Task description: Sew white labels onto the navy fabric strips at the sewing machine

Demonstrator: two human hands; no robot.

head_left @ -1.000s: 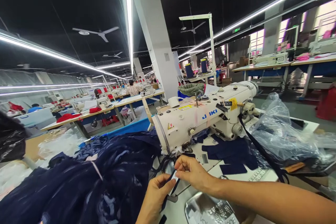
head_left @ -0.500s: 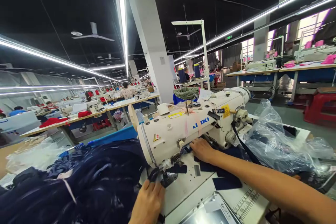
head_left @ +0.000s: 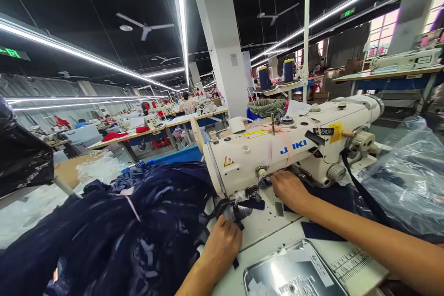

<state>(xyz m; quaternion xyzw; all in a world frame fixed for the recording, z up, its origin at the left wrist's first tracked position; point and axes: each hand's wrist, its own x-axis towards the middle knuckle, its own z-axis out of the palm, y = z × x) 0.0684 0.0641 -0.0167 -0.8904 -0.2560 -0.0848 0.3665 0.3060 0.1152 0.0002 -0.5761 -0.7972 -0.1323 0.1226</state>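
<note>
A white sewing machine [head_left: 249, 157] with a cylindrical head lies across the middle. Close to its needle area, my left hand [head_left: 224, 240] is closed, its fingers curled on a dark fabric strip [head_left: 240, 223]. Under the machine arm, my right hand [head_left: 289, 190] has bent fingers beside a small crumpled navy cloth [head_left: 265, 182]; what its fingertips grip is partly hidden. A flat navy piece [head_left: 255, 204] lies on the machine bed between the hands. A large heap of navy garments [head_left: 156, 222], tied with a pale strip, lies left of my left hand.
A shiny metal tray [head_left: 291, 270] sits on the table in front. Clear plastic [head_left: 405, 175] and a navy strap [head_left: 360, 194] are at the right. Black plastic [head_left: 24, 152] hangs at far left. A thread stand with navy cones [head_left: 288, 71] rises behind the machine.
The view has swung left and tilted down, so the machine appears further right and more of the garment heap shows. Both hands stay at about the same places by the machine.
</note>
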